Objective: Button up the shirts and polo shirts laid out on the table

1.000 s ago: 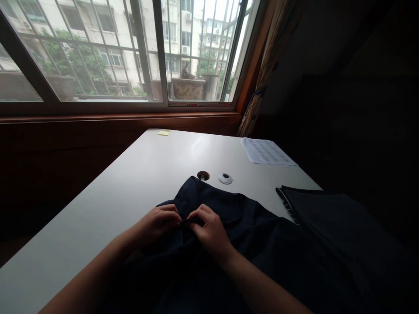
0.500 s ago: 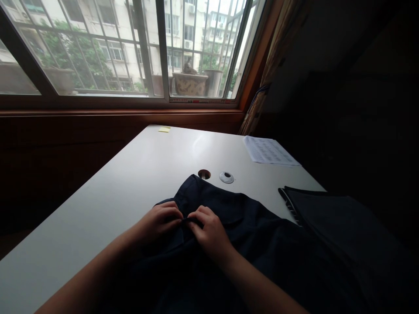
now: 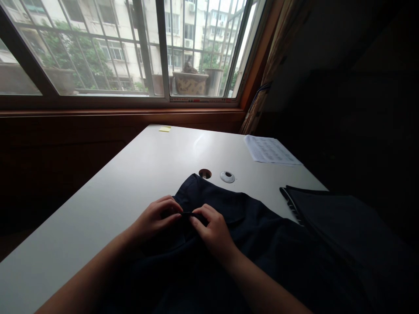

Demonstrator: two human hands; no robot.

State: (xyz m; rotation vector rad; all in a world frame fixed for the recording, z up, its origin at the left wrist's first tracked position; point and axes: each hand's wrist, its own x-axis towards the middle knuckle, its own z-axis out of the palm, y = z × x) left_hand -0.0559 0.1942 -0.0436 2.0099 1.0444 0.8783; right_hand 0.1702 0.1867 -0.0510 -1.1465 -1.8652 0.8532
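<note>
A dark navy garment lies spread over the near part of the white table; its kind is hard to make out in the dim light. My left hand pinches a narrow dark edge of it between thumb and fingers. Just to the right, my right hand grips the same edge, thumb and fingertips closed on it. A short stretch of the fabric edge shows between the two hands. Much of the cloth below the wrists is lost in shadow.
On the right of the white table lies a second dark folded cloth. Papers rest at the far right, a yellow sticky note at the far left. A cable hole and its round cover sit beyond the garment.
Both hands have shifted slightly, with the pinched edge raised a little. The left fingers have opened into a more arched pinch. The garment otherwise lies as before.
</note>
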